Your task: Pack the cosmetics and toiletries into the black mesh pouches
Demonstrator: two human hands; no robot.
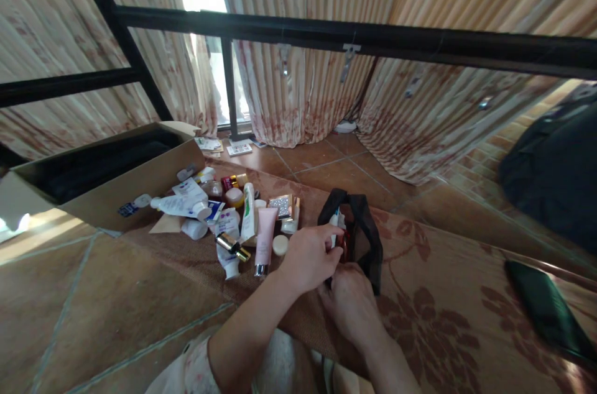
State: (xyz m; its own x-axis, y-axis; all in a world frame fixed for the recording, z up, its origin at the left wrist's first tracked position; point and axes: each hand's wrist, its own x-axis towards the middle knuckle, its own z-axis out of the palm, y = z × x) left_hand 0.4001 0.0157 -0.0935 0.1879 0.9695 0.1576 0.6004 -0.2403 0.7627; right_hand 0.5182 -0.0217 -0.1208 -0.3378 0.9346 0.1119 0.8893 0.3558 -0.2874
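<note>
A black mesh bag [375, 245] lies on the patterned brown cloth with its mouth held toward me. My left hand [308, 257] is closed, its thumb and fingers pinching a slim white item with a blue tip [334, 220] at the bag's opening. Curled on the near edge of the bag is my right hand [352, 297], whose fingertips are partly hidden. Something reddish-brown [344, 246] shows inside the bag. Just left of my left hand are a round cream lid [280, 245], a pink tube [265, 238] and a glittery compact [281, 207].
Several tubes, jars and bottles are piled left, among them a white-green tube [248, 210] and a black-gold bottle [233, 247]. Behind them stands an open cardboard box [140, 179]. A dark phone [548, 307] lies at right. A black metal rail [298, 27] crosses before the curtains.
</note>
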